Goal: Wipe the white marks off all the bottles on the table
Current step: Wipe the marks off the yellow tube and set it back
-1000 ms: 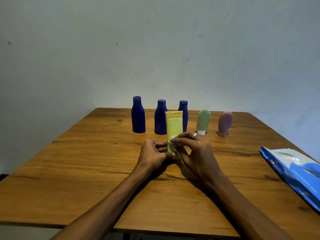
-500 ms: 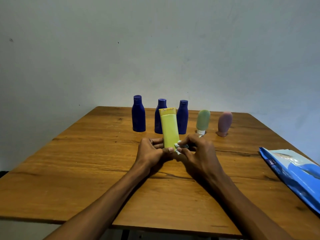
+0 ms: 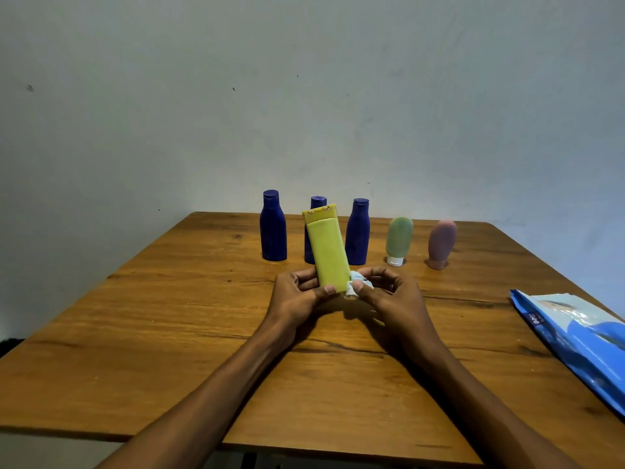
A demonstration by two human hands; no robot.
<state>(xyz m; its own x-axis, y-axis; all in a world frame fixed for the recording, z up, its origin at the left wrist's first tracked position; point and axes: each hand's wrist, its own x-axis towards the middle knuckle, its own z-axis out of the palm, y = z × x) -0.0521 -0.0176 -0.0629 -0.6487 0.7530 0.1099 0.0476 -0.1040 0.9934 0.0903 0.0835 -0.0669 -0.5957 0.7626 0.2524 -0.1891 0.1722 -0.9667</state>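
Observation:
My left hand grips the lower end of a yellow bottle, which leans a little to the left above the table. Beside its lower right edge, my right hand pinches a small crumpled white wipe. Behind them stand three dark blue bottles; the middle one is mostly hidden by the yellow bottle. To their right a green tube and a pink tube stand on their caps.
The wooden table runs back to a plain pale wall. A blue pack of wipes lies at the table's right edge. The front edge is close below my forearms.
The yellow bottle has been lifted a little and tilted left. My right hand with the wipe has slid from the bottle's front to its lower right edge.

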